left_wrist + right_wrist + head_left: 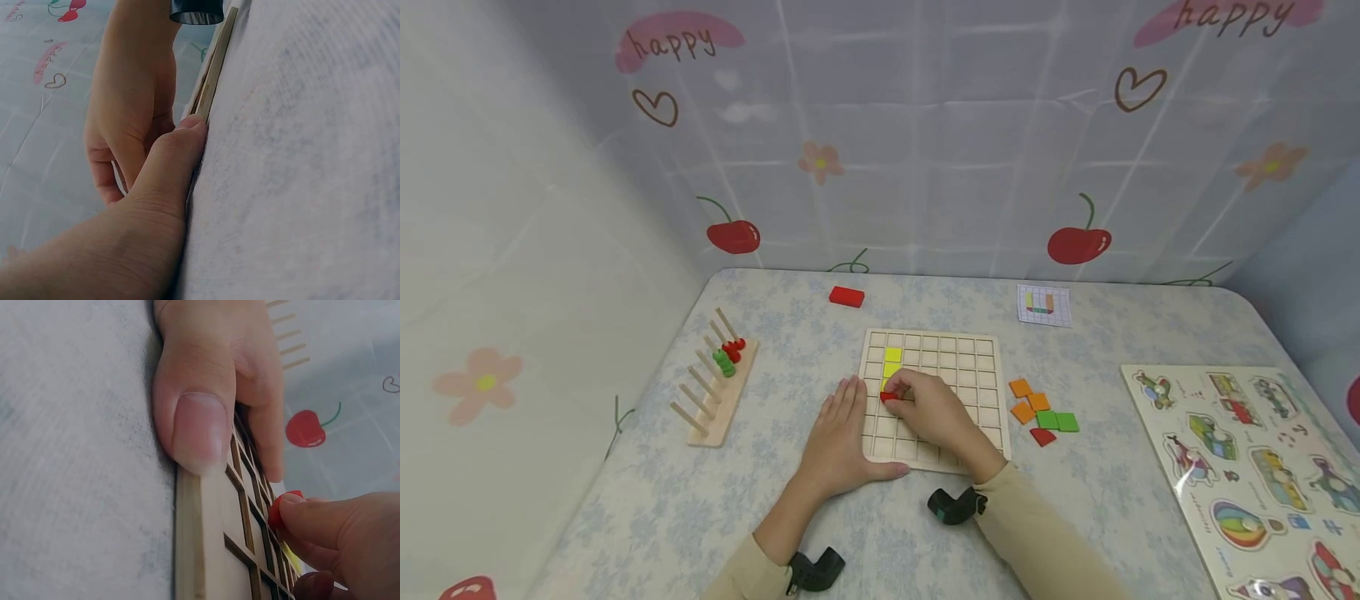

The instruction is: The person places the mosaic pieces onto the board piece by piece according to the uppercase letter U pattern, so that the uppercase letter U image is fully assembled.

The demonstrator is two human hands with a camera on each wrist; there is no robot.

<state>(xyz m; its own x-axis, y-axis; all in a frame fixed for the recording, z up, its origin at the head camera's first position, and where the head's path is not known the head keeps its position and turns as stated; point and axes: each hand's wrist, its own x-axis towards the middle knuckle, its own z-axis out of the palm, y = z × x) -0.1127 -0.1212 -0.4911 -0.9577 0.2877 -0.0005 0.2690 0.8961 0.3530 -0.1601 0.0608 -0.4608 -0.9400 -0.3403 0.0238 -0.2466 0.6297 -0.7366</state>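
A wooden grid board (955, 343) lies on the table with a column of yellow tiles (892, 355) in its upper left part. My right hand (936, 412) is over the board and pinches a small red tile (276, 512) between thumb and fingers, right below the yellow tiles. Part of the red tile is hidden by the fingertips. My left hand (842, 437) lies along the board's left side with fingers straight. Its thumb (200, 425) stretches along the near edge and touches the board's corner.
Orange tiles (1022, 412), green tiles (1067, 422) and a red tile with a curved edge (1042, 437) lie right of the board. Behind are a red block (847, 297) and a pattern card (1043, 306). A peg stand (724, 417) is left, a picture puzzle (1217, 450) right.
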